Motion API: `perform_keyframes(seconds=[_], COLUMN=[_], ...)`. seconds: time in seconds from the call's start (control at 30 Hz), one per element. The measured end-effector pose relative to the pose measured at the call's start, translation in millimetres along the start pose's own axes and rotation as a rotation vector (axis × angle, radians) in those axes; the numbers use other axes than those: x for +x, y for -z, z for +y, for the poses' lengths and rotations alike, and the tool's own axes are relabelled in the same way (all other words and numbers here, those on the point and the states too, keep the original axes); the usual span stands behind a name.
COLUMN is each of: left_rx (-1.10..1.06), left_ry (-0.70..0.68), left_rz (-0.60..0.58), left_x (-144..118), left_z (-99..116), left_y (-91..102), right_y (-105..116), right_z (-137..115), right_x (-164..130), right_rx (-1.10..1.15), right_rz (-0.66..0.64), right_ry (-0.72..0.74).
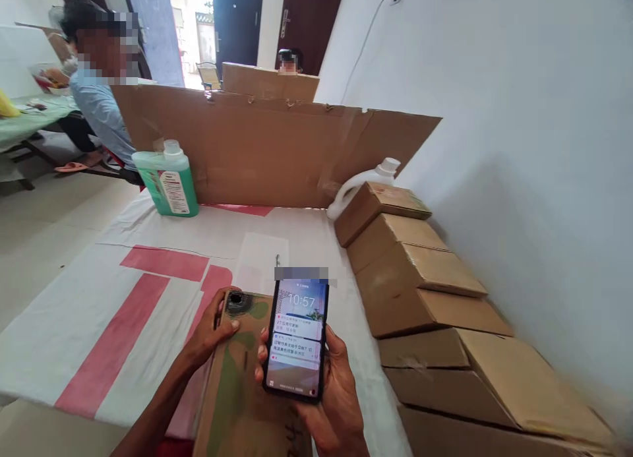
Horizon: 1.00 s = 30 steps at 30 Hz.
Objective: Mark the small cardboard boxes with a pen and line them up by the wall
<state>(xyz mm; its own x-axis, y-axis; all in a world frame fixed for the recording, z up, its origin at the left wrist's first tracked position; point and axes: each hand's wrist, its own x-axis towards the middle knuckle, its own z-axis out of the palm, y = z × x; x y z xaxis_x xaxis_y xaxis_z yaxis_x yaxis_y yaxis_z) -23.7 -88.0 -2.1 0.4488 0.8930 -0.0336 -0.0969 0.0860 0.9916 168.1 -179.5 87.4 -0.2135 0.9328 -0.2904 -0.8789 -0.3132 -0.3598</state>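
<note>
The right hand (331,391) grasps a smartphone (297,338) upright, palm beneath and behind it, with fingertips wrapped around its left edge. The screen is lit and faces the camera, showing a clock reading and notification cards.

Just left of that hand, the left hand (210,335) grips the upper left edge of a flat cardboard piece (237,391), thumb on top near a dark round hole at its corner. The cardboard carries greenish stains and lies under both hands, running toward the camera. The phone is held over its right part; contact between them cannot be told.

Under the cardboard lies a white table cover with pink stripes (123,312). To the right of the right hand, a row of brown cartons (420,279) runs along the wall. Well beyond the hands stands a green liquid bottle (168,180), left, and a white jug (368,180), right, both before a cardboard partition (267,147). Past it, a seated person in a blue shirt (101,111) is at another table.
</note>
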Motion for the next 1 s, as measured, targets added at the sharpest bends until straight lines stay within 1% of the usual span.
perform_keyframes(seconds=[0.13, 0.23, 0.27, 0.33, 0.37, 0.43, 0.53, 0.63, 0.7, 0.77, 0.8, 0.83, 0.9, 0.93, 1.0], left_rx=[0.097, 0.106, 0.09, 0.045, 0.025, 0.002, -0.021, -0.036, -0.043, -0.05, -0.045, -0.031, 0.014, 0.042, 0.099], left_ry=[-0.043, -0.051, -0.054, -0.048, -0.038, -0.009, 0.043, 0.074, 0.08, 0.087, 0.089, 0.089, 0.08, 0.066, 0.037], left_rz=[0.039, 0.064, 0.067, 0.069, 0.073, 0.087, 0.112, 0.137, 0.162, 0.183, 0.184, 0.181, 0.183, 0.2, 0.261], left_x=[2.5, 2.0, 1.1, -1.3, -2.7, -5.0, -6.3, -5.8, -6.1, -7.2, -7.9, -8.6, -9.7, -10.3, -12.7], left_z=[-2.7, -4.8, -4.8, -3.3, -1.9, 1.6, 5.2, 4.5, 2.3, -0.3, -1.8, -3.4, -7.5, -10.2, -16.9], left_y=[-0.5, 1.9, 2.6, 3.3, 3.3, 2.9, 2.5, 3.3, 4.2, 5.4, 6.2, 7.0, 9.0, 10.2, 12.8], right_y=[-8.0, -6.1, -4.5, -0.1, 3.0, 12.4, 38.7, 80.9, 112.7, 141.2, 152.8, 162.6, 177.6, 183.6, 194.1], right_z=[25.5, 30.2, 27.5, 16.0, 7.9, -11.0, -39.5, -60.0, -66.4, -66.8, -65.4, -63.6, -59.8, -58.4, -57.3], right_x=[8.8, 11.0, 10.5, 8.4, 7.0, 4.7, 5.8, 15.3, 26.2, 38.2, 43.6, 47.9, 52.7, 53.2, 51.8], right_rx=[-0.028, -0.044, -0.049, -0.06, -0.075, -0.13, -0.237, -0.349, -0.551, -0.791, -0.879, -0.932, -0.974, -1.026, -1.214], right_rz=[-0.045, -0.051, -0.052, -0.041, -0.019, 0.063, 0.246, 0.427, 0.592, 0.747, 0.792, 0.81, 0.816, 0.835, 0.909], right_ry=[-0.117, -0.175, -0.174, -0.122, -0.071, 0.05, 0.216, 0.292, 0.312, 0.341, 0.354, 0.36, 0.347, 0.346, 0.355])
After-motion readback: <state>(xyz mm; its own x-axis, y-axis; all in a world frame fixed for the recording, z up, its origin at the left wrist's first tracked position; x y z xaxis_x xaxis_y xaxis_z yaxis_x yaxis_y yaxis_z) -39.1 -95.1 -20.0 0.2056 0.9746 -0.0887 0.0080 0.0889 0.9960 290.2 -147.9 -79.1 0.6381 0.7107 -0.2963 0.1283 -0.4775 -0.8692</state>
